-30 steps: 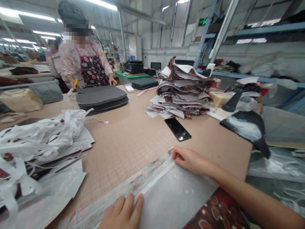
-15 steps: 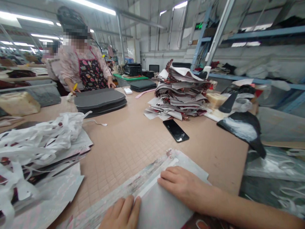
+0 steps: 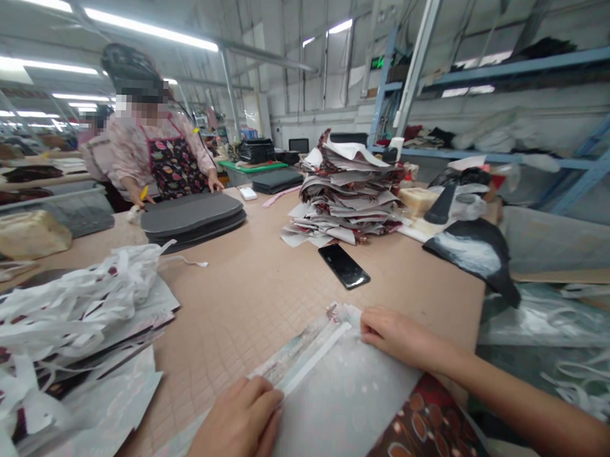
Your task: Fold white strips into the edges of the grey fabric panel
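Observation:
A light grey backed fabric piece point(image 3: 342, 390) lies on the table in front of me, a narrow white strip point(image 3: 320, 359) along its far-left edge. A dark red-brown patterned face point(image 3: 428, 426) shows at its lower right. My right hand point(image 3: 396, 335) is closed on the piece's far right corner, fingers curled. At the near left, my left hand point(image 3: 238, 419) has its fingers bent and pressed together on the fabric's edge; its fingertips are partly hidden. A black phone point(image 3: 344, 266) lies just beyond the fabric.
Stacked fabric pieces point(image 3: 349, 197) stand behind the phone. White strips point(image 3: 98, 281) lie over more pieces on the left. Across the table point(image 3: 264, 254), a person point(image 3: 162, 150) stands at dark grey padded panels point(image 3: 193, 214). A black cloth item point(image 3: 477, 254) hangs over the right edge.
My right hand has gone from lying flat on the fabric to gripping its far corner, further right. The left hand's fingers have curled in. More patterned face shows at lower right.

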`<move>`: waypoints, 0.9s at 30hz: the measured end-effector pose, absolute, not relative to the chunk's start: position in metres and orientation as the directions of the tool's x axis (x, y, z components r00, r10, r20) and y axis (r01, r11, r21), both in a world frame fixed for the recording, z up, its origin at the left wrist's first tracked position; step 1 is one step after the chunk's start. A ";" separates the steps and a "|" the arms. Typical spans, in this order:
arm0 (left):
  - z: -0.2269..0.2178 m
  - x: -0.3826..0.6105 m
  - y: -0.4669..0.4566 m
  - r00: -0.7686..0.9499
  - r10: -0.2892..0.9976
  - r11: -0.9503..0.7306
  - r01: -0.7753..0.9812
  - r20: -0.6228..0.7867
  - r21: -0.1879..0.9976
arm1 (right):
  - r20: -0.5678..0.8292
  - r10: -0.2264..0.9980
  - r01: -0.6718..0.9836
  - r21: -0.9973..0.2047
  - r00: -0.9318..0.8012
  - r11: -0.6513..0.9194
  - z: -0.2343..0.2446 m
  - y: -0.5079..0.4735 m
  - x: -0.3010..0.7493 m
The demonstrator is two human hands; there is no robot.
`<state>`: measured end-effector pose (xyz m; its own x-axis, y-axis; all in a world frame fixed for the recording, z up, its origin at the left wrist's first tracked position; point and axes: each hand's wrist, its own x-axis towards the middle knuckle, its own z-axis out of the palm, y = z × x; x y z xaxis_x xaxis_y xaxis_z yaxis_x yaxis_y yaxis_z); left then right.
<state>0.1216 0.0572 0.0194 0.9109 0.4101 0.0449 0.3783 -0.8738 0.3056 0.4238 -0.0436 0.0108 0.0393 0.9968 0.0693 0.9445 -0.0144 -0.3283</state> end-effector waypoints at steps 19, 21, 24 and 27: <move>0.011 0.241 0.063 0.833 0.550 -0.740 0.453 0.059 0.497 | 0.539 0.840 0.933 -0.270 -0.058 0.238 -0.006 -0.039 0.410; 0.009 0.240 0.061 0.848 0.525 -0.786 0.448 0.076 0.427 | 0.468 0.877 0.945 -0.227 -0.107 0.236 -0.014 -0.037 0.409; 0.006 0.238 0.054 0.902 0.419 -0.896 0.392 0.107 0.206 | 0.412 0.906 0.946 -0.247 -0.093 0.209 -0.018 -0.035 0.409; 0.003 0.237 0.047 0.937 0.340 -0.940 0.336 0.076 0.059 | 0.397 0.915 0.931 -0.300 -0.077 0.209 -0.013 -0.034 0.410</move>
<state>0.2373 0.0474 0.0030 0.9375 0.3396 0.0759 0.3358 -0.9401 0.0587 0.4102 -0.0339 -0.0127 -0.0771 0.9148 0.3966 0.9308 0.2086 -0.3001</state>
